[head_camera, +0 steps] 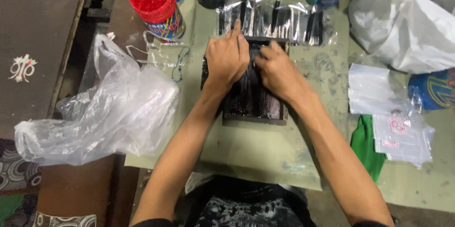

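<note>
Hands are pressing flat, fingers together, holding nothing: left hand (227, 59) and right hand (278, 70) on black sheet (249, 96) in dark tray (256, 119); 1 filled plastic strip (277, 21) is lying at the bench (265, 156) far edge.

There is a single view, from a camera worn on the person's head. It looks almost straight down over the person's own dark shirt (246, 208) at a pale green work surface (265, 151), with the far side of the surface at the top of the frame. It sits close: both forearms run up from the bottom edge, and the left hand (227, 59) and right hand (279, 70) lie just above the middle. At the left edge the view takes in a strip of brown floor (38, 28). No second view overlaps it.
</note>
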